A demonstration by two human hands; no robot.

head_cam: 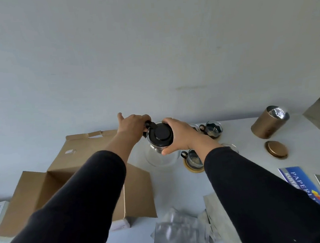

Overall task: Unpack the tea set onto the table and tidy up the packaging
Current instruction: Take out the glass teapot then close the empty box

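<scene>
Nearest, at six o'clock, crumpled plastic bags (175, 233) lie loose on the table (179, 188), where they could be swept off by a sleeve, and the open cardboard box (79, 177) at nine o'clock is crowded against the work. Further off, near twelve o'clock, the glass teapot (159, 154) is held by both hands: the left hand (133, 124) is curled round its black handle, the right hand (179, 134) wrapped about the lid (161, 135), so a slipping lid could tip the teapot onto the glass cups (193, 157) just beside it at two o'clock
</scene>
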